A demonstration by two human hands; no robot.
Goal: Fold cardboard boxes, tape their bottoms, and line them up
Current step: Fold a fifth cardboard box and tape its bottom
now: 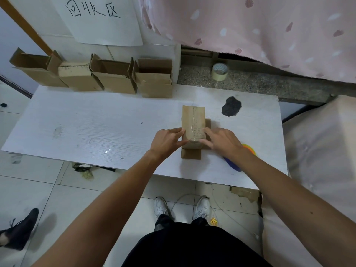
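The cardboard box (193, 120) sits on the white desk (96, 128), close to the near edge, with its shut bottom facing up and clear tape running down the middle line. We see two flaps poking out flat from under it, one toward us and one to the right. Our left hand (169, 140) rests on the near left side of the box, fingers mostly straight and pressing. Our right hand (221, 140) does the same on the near right side, fingers flat and spread a little. A bright orange and blue thing (234, 165) lies under our right wrist; we cannot tell what it is. Farther back there is a dark patch (231, 108) on the desk. At the far edge four more boxes (113, 79) stand side by side by the wall. A tape roll (220, 71) stands on the stone ledge (260, 84) to their right.
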